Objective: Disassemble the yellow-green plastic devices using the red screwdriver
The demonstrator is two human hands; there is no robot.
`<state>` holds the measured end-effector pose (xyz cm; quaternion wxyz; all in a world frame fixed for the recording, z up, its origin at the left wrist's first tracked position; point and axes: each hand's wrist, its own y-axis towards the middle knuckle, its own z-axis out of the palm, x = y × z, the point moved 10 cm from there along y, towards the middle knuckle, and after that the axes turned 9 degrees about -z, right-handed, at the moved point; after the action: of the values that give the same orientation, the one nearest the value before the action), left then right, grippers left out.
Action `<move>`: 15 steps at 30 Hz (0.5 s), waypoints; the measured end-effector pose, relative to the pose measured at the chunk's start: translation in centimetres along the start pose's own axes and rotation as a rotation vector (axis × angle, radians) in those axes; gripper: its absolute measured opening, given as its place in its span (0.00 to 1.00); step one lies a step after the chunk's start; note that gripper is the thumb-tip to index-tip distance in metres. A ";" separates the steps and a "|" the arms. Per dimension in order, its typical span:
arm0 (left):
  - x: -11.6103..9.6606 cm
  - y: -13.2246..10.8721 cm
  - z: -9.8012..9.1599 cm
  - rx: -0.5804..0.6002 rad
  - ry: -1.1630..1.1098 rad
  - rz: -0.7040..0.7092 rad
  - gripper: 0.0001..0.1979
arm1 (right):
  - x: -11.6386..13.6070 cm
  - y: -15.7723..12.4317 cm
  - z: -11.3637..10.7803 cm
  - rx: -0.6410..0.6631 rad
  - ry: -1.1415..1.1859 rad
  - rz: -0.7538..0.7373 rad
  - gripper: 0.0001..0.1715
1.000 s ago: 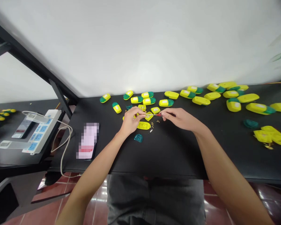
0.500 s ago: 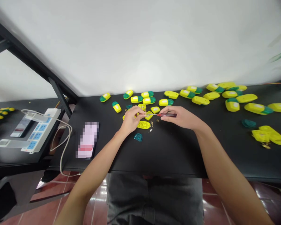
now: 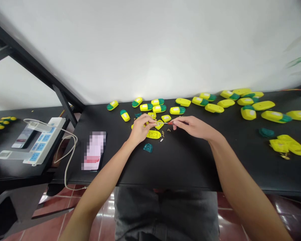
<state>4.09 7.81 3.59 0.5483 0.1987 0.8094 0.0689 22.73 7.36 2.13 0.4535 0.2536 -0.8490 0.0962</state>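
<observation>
Screwdriver [image 3: 163, 123] drawn into right hand [image 3: 192, 128], fingers [image 3: 180, 122] gripping; left fingers [image 3: 146, 119] clench yellow casing [image 3: 132, 127]; table edge [image 3: 165, 184] well below.

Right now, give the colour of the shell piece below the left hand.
Shell piece: teal, best in the head view.

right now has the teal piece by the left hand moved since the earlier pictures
No, it hasn't shifted in any direction: the teal piece lies in the same spot relative to the phone as before.
</observation>
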 end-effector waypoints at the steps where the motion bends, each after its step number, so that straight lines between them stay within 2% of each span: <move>1: 0.0 0.0 -0.1 -0.005 0.000 0.000 0.09 | 0.1 0.0 -0.1 -0.011 0.001 0.000 0.25; 4: 0.1 0.0 -0.2 -0.015 0.000 -0.007 0.08 | 0.0 0.0 -0.7 -0.084 0.046 0.013 0.25; 9: 0.1 0.0 -0.2 -0.012 -0.004 -0.005 0.08 | 0.0 0.0 -0.3 -0.025 -0.014 0.002 0.28; 15: 0.1 0.0 -0.2 -0.008 0.003 -0.009 0.06 | -0.3 -0.1 -0.4 -0.041 0.062 0.030 0.25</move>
<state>3.89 7.86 3.54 0.5480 0.1928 0.8109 0.0700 23.20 7.57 2.09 0.4834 0.2286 -0.8399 0.0936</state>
